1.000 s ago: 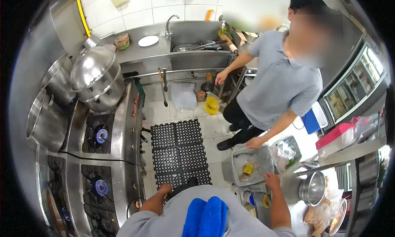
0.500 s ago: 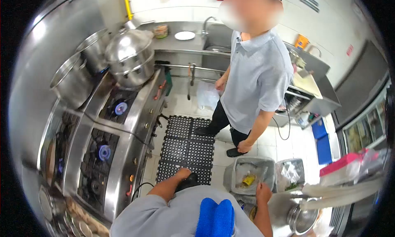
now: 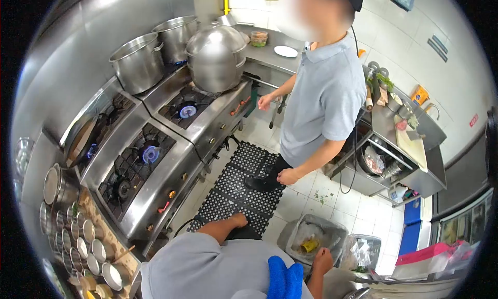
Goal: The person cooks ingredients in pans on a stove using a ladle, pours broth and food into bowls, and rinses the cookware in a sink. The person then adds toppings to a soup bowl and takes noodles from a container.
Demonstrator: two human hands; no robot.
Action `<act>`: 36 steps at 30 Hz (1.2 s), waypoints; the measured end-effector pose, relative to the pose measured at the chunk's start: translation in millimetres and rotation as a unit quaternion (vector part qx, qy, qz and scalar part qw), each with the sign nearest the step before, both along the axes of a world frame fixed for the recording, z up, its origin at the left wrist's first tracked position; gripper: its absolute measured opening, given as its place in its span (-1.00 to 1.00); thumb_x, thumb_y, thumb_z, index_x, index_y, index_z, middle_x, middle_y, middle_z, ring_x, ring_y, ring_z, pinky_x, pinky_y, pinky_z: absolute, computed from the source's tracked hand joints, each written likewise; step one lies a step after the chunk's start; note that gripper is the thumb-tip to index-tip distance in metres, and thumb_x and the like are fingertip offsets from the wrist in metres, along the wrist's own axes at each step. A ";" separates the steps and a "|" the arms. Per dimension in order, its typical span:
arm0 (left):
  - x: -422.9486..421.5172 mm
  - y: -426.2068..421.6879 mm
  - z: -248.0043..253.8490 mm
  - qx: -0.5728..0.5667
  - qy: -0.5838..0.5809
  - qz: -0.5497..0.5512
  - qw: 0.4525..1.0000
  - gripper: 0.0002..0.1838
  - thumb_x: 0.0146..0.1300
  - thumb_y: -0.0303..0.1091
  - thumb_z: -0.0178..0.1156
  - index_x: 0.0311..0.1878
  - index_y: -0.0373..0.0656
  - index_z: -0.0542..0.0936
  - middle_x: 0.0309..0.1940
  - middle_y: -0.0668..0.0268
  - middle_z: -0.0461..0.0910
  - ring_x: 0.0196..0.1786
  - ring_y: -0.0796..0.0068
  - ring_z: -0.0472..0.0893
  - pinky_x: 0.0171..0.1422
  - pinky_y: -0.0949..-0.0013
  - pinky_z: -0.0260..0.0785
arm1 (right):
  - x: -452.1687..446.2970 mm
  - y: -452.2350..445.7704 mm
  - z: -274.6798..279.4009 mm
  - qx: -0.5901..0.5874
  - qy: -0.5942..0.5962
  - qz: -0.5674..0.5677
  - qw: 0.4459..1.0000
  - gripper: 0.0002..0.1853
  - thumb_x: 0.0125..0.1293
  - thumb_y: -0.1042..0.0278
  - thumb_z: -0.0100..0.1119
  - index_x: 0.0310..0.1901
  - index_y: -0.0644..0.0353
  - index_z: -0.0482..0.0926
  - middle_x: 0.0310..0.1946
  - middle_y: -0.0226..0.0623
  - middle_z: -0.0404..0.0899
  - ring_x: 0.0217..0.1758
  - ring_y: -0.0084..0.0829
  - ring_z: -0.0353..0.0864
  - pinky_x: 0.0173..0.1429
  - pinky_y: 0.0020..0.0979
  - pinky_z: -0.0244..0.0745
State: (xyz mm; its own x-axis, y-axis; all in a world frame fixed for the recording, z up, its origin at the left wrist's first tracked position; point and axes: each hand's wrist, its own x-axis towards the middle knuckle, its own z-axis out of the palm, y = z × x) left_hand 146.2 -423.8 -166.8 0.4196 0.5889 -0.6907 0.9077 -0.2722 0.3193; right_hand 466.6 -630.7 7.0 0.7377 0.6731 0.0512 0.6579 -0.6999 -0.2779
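My left hand [image 3: 238, 219] hangs low in front of me, over the black perforated floor mat [image 3: 241, 187]. Its fingers point away and down, so their shape is hidden; nothing shows in it. By the grey bin [image 3: 340, 231], my right hand [image 3: 323, 258] is loosely closed, with no object visible in it. Inside the lined bin lies a yellow wrapper [image 3: 310, 245]. A blue cloth [image 3: 285, 278] rests against my grey shirt. Ahead stands a co-worker [image 3: 324, 96] in a grey polo shirt and dark cap, one hand reaching toward the stove side, the other lowered.
On the left, the steel stove [image 3: 189, 161] has several lit burners, tall pots [image 3: 137, 65] and a lidded steamer [image 3: 215, 60]. Small metal containers [image 3: 104, 249] crowd the lower left. A prep counter [image 3: 381, 128] with vegetables stands right; a second bin [image 3: 363, 252] holds plastic bags.
My view has turned left, bringing more stove and the small metal containers into sight. The co-worker's far hand has risen toward the stove side. Both my hands stay low.
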 end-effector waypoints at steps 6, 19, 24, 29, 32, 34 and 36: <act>0.5 -13.0 13.0 -0.027 0.005 0.049 0.998 -0.57 0.21 -0.13 -0.08 -0.14 -0.30 0.60 -0.05 0.02 0.53 0.02 0.07 0.52 0.15 0.14 0.32 | 5.2 -5.1 -8.3 0.008 0.005 0.016 1.000 -0.76 0.23 0.14 -0.02 -0.34 0.07 0.58 -0.44 -0.18 0.60 -0.35 -0.09 0.57 -0.28 -0.13 0.41; -6.5 -14.3 12.0 0.037 0.054 -0.052 0.997 -0.57 0.27 -0.14 -0.15 -0.14 -0.25 0.60 -0.07 0.09 0.57 -0.01 0.19 0.55 0.09 0.15 0.33 | -3.5 -1.5 0.9 0.020 0.019 -0.003 1.000 -0.77 0.18 0.15 0.02 -0.33 0.08 0.60 -0.43 -0.18 0.61 -0.37 -0.11 0.57 -0.28 -0.14 0.42; -18.4 -6.0 27.7 -0.010 0.030 -0.021 0.999 -0.60 0.27 -0.09 -0.12 -0.21 -0.14 0.64 -0.11 0.13 0.58 -0.08 0.20 0.58 -0.03 0.13 0.40 | -3.8 -0.9 -1.3 0.012 0.009 0.000 1.000 -0.74 0.19 0.12 -0.02 -0.33 0.07 0.60 -0.40 -0.16 0.60 -0.34 -0.08 0.57 -0.27 -0.12 0.42; -78.8 8.4 -47.2 0.118 -0.008 -0.231 0.966 -0.65 0.26 -0.13 -0.06 -0.22 -0.13 0.64 -0.15 0.14 0.59 -0.14 0.16 0.60 -0.11 0.11 0.45 | -8.3 3.2 4.3 -0.032 -0.011 -0.015 0.999 -0.73 0.16 0.08 0.00 -0.36 0.07 0.60 -0.40 -0.16 0.60 -0.32 -0.08 0.57 -0.26 -0.12 0.42; -105.6 8.4 -4.6 0.025 0.031 0.053 0.998 -0.60 0.26 -0.08 -0.06 -0.14 -0.19 0.61 -0.12 0.11 0.58 -0.11 0.09 0.59 -0.03 0.08 0.42 | -14.4 7.3 13.4 -0.024 0.017 -0.010 1.000 -0.73 0.13 0.08 0.02 -0.36 0.07 0.60 -0.41 -0.16 0.60 -0.33 -0.07 0.56 -0.26 -0.12 0.42; -134.0 4.3 -18.8 0.046 0.033 0.025 0.998 -0.58 0.26 -0.07 -0.07 -0.10 -0.20 0.58 -0.08 0.10 0.56 -0.08 0.08 0.58 0.00 0.08 0.41 | -13.4 7.8 10.0 -0.024 0.016 -0.014 0.999 -0.73 0.13 0.09 0.02 -0.36 0.07 0.61 -0.42 -0.17 0.60 -0.34 -0.08 0.56 -0.26 -0.13 0.42; -162.4 4.1 -30.3 0.071 0.036 -0.004 0.997 -0.56 0.27 -0.05 -0.08 -0.05 -0.22 0.56 -0.04 0.09 0.54 -0.04 0.07 0.56 0.04 0.09 0.40 | -8.2 9.7 1.6 -0.017 0.014 -0.014 1.000 -0.75 0.13 0.11 0.02 -0.35 0.06 0.61 -0.43 -0.18 0.59 -0.35 -0.09 0.56 -0.26 -0.14 0.42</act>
